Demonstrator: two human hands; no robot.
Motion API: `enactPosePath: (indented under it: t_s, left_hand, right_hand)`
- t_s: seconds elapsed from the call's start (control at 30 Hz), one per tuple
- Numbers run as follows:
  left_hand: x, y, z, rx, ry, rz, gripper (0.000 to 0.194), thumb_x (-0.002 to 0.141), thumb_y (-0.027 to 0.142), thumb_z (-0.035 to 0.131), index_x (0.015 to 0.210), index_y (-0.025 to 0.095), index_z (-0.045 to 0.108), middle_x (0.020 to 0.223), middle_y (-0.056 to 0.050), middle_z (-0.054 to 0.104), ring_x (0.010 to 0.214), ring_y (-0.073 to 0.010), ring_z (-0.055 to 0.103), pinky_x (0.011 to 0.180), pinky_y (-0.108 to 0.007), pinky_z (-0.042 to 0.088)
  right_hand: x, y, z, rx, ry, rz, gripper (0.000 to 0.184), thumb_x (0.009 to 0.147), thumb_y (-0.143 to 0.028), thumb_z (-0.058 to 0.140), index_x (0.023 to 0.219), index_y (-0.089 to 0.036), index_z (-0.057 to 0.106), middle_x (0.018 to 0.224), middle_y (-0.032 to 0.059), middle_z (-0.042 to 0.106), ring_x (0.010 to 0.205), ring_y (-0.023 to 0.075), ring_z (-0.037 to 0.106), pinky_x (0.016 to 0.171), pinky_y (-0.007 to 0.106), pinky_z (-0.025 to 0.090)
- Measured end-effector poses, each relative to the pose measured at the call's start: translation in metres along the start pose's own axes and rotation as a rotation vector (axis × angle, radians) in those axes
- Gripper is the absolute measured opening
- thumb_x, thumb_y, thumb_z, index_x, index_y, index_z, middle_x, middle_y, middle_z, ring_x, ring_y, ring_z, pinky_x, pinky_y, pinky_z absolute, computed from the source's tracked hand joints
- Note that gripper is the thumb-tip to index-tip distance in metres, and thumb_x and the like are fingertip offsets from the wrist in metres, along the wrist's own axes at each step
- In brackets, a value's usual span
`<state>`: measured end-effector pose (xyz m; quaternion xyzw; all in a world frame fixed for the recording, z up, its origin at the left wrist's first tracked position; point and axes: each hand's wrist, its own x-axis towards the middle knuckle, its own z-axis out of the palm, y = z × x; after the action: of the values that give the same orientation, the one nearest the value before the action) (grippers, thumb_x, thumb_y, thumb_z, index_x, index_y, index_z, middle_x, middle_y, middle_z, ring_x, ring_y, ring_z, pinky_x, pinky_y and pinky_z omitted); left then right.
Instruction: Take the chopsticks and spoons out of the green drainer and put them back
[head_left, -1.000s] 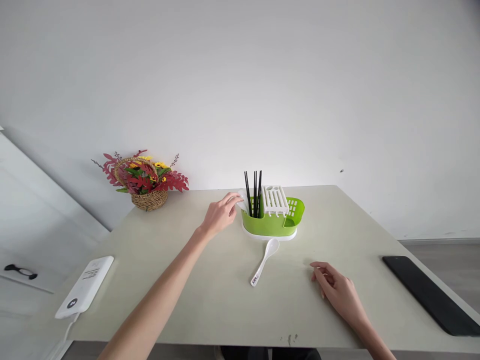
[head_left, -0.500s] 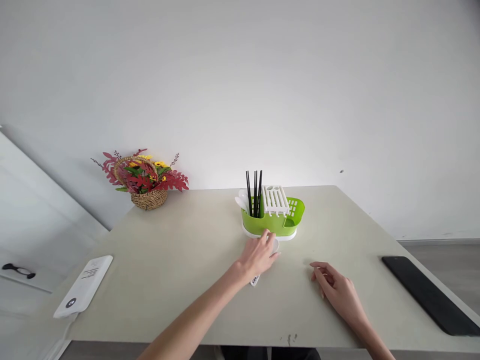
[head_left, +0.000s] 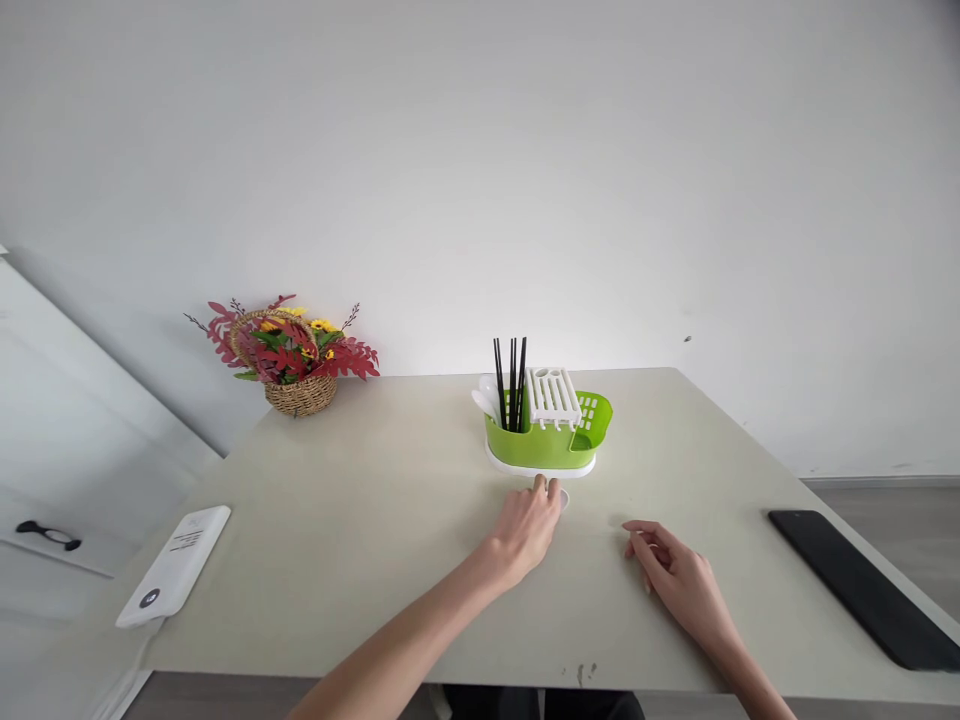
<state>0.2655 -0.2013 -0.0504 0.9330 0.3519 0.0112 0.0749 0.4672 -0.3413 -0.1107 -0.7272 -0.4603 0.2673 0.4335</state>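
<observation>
The power bank (head_left: 176, 565) and flower basket (head_left: 301, 396) sit well clear of the caddy (head_left: 540, 450), already holding white spoons (head_left: 487, 398) and chopsticks (head_left: 512, 385). One spoon (head_left: 565, 499) lies outside, in front, partly under the left hand (head_left: 526, 528); its fingers are narrowly bent, grip unclear. The right hand (head_left: 686, 590) rests loosely curled, apparently empty, left of the phone (head_left: 862, 585).

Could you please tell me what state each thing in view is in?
Left hand: curled over spoon, grip hidden
Right hand: empty, loosely curled
White glossy oval-bowled spoon: mostly covered
Green oval plastic holder: upright, partly filled
Long thin black chopsticks: standing in holder
White glossy long-handled spoons: leaning in holder
Black flat rectangular phone: lying flat, screen dark
Brown round wicker basket: upright, flower-filled
</observation>
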Motion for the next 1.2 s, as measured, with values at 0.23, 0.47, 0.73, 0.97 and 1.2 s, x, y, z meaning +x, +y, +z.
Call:
enactPosePath:
  t_s: [0.23,0.47,0.73,0.97,1.2]
  left_hand:
    - [-0.009,0.0,-0.004,0.071,0.017,0.013,0.041,0.082,0.01,0.07,0.121,0.018,0.06,0.112,-0.016,0.069,0.08,-0.0288,0.073,0.067,-0.035,0.052]
    - [-0.015,0.002,-0.011,0.077,0.021,0.018,0.033,0.086,0.007,0.063,0.116,0.02,0.062,0.106,-0.011,0.073,0.075,-0.0262,0.073,0.061,-0.033,0.049]
    - [-0.027,-0.002,-0.043,-0.159,0.276,-0.074,0.013,0.105,0.031,0.055,0.106,0.026,0.068,0.1,-0.001,0.078,0.078,-0.0194,0.074,0.06,-0.026,0.046]
    - [-0.025,-0.033,-0.108,-0.383,0.883,-0.113,0.019,0.108,0.033,0.05,0.116,0.025,0.065,0.107,-0.003,0.079,0.079,-0.0169,0.075,0.073,-0.027,0.054]
    - [-0.002,-0.068,-0.145,-0.398,1.096,-0.02,0.018,0.111,0.028,0.042,0.122,0.022,0.053,0.083,0.0,0.073,0.079,-0.0163,0.075,0.078,-0.027,0.053]
  right_hand:
    - [-0.001,0.002,0.0,-0.018,-0.011,0.001,0.044,0.097,-0.06,0.048,0.113,-0.024,0.066,0.083,0.002,0.073,0.053,0.0157,0.057,0.061,0.03,0.048]
    - [-0.001,0.004,0.0,-0.023,-0.011,0.001,0.043,0.096,-0.059,0.048,0.113,-0.024,0.066,0.083,0.0018,0.073,0.053,0.0154,0.057,0.063,0.03,0.049]
    - [-0.001,0.006,0.0,-0.029,-0.017,0.021,0.041,0.095,-0.059,0.049,0.112,-0.025,0.066,0.084,0.001,0.073,0.055,0.0156,0.058,0.063,0.03,0.049]
    - [-0.002,0.007,0.0,-0.025,-0.024,0.015,0.041,0.096,-0.058,0.048,0.114,-0.026,0.064,0.085,0.0007,0.073,0.055,0.0158,0.058,0.064,0.03,0.048]
    - [-0.001,0.006,0.001,-0.005,-0.02,0.024,0.041,0.095,-0.057,0.05,0.114,-0.025,0.067,0.084,0.0011,0.074,0.054,0.0152,0.057,0.062,0.029,0.048]
